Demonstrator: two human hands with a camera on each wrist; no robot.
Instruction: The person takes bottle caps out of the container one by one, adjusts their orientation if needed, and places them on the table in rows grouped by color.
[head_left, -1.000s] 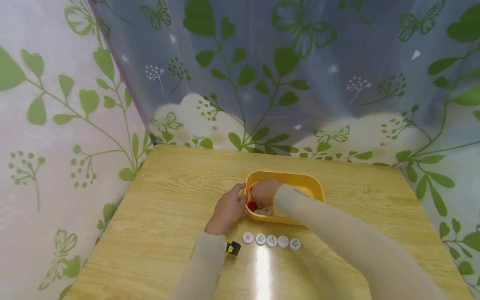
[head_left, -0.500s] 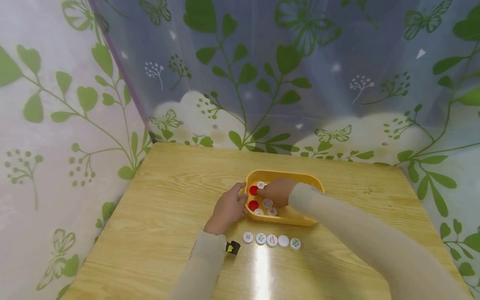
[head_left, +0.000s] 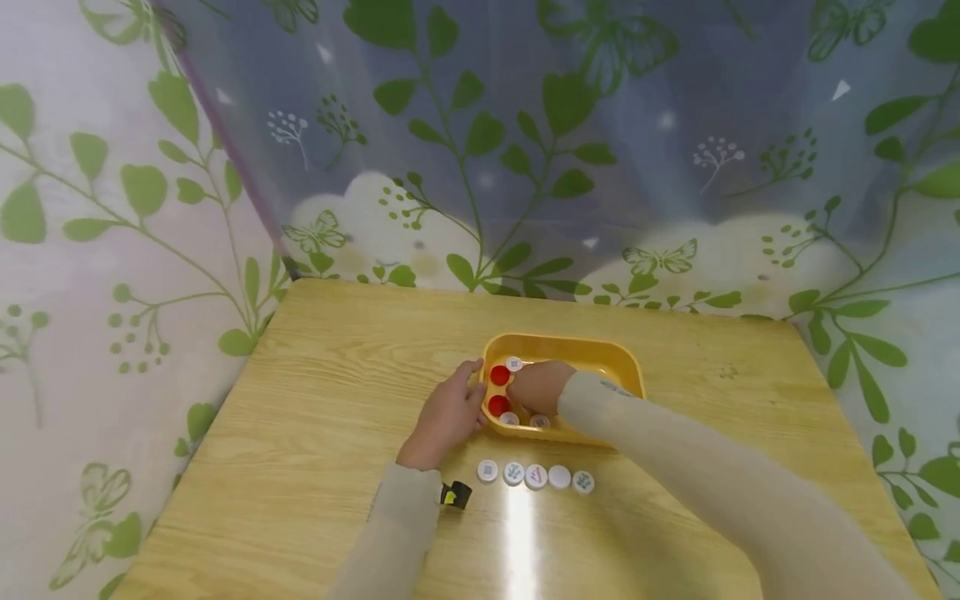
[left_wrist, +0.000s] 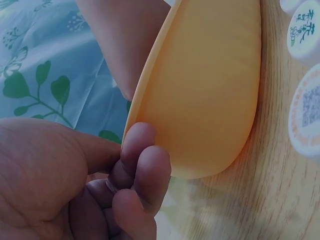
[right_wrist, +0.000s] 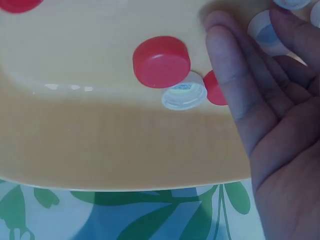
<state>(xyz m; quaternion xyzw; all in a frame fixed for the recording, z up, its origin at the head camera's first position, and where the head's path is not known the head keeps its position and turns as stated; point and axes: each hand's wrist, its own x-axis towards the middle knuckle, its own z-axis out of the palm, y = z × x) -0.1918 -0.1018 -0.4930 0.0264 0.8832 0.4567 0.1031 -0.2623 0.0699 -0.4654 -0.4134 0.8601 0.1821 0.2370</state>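
Note:
A yellow plastic basin (head_left: 592, 345) stands on the table, with red bottle caps (head_left: 499, 375) and white bottle caps (head_left: 513, 364) lying in its left part. My left hand (head_left: 450, 414) grips the basin's left end; in the left wrist view the thumb meets the rim and curled fingers bear on the outer wall. My right hand (head_left: 542, 387) reaches down inside the basin. In the right wrist view its fingers are fairly straight, and the thumb overlaps a white cap (right_wrist: 267, 32), with a gap before the fingertips. A red cap (right_wrist: 161, 62) lies beside that hand, partly over another white cap (right_wrist: 184, 95).
In front of the basin, several white bottle caps (head_left: 536, 477) form a row on the wooden table (head_left: 360, 350), some with printed tops. A black strap device (head_left: 456, 495) sits at the left wrist. Leaf-patterned curtains (head_left: 480, 167) stand behind and at the sides.
The right hand pulled back to the right, uncovering caps in the basin, then shifted a little left again. My left hand stays at the basin's end; the whole view has shifted slightly.

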